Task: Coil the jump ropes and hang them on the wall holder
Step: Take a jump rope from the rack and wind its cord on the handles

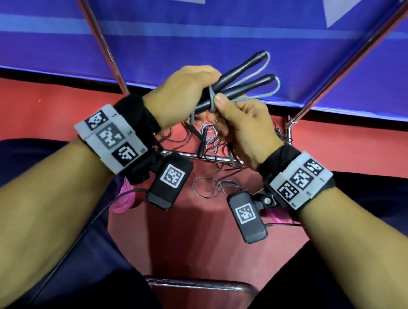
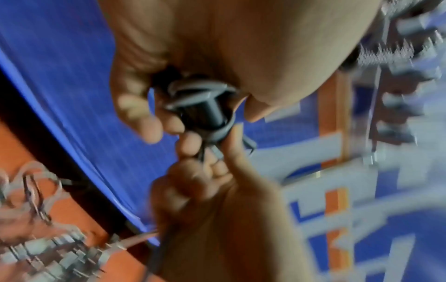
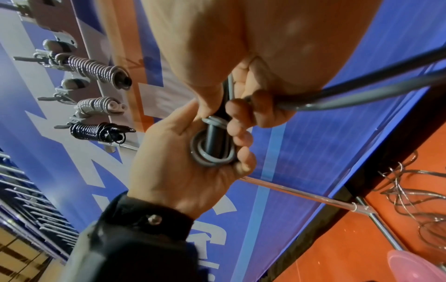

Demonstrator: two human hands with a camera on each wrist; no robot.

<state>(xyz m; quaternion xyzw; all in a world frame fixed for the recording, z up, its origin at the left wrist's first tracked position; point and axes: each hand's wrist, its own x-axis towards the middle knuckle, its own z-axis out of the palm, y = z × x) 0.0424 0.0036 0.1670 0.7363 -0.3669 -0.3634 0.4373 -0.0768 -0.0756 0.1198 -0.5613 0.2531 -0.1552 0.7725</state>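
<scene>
- Jump rope (image 1: 239,72): stiff handles (image 1: 253,84) pointing toward 1 o'clock; springy cord (image 1: 277,89) probably unwinding unless held mid-wrap.
- Left hand (image 1: 183,93): clenching handles.
- Right hand (image 1: 243,128): pinching cord.

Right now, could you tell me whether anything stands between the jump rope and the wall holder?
Nothing visible does: left hand and right hand hold the jump rope, with open air toward the wall holder.

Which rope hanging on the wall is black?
The black coil nearest the left hand; the striped coil and the small coil beyond it are grey.
</scene>
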